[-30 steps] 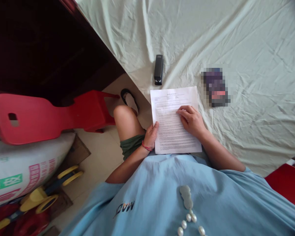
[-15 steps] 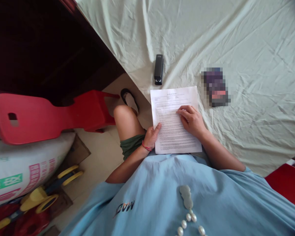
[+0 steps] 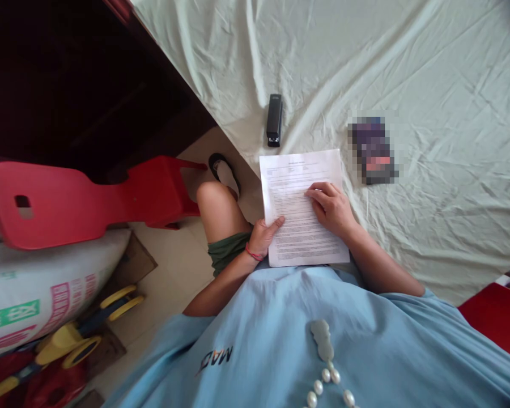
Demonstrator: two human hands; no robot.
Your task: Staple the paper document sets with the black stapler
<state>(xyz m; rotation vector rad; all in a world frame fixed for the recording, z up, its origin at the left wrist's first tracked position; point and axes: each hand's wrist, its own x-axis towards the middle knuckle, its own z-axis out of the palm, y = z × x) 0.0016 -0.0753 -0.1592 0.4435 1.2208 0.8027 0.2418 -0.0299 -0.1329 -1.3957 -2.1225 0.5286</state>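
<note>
A small stack of printed paper sheets (image 3: 301,226) lies partly over the cloth's edge, just in front of my body. My left hand (image 3: 264,234) grips the stack's left edge, thumb on top and the other fingers hidden beneath. My right hand (image 3: 329,207) rests on the right half of the top sheet, its fingers loosely bent and pointing left across the print. Beyond the top edge of the sheets, a black stapler (image 3: 274,120) lies on the pale cloth (image 3: 323,73).
A blurred-out phone-like object (image 3: 373,150) lies to the right of the sheets. On the left are a red plastic chair (image 3: 110,198), a printed white sack (image 3: 46,283) and a yellow wheeled item (image 3: 63,345). Another red seat (image 3: 497,317) shows at lower right.
My left thumb has slid a little further right over the top sheet. My right hand, the stapler and the phone-like object have stayed in place.
</note>
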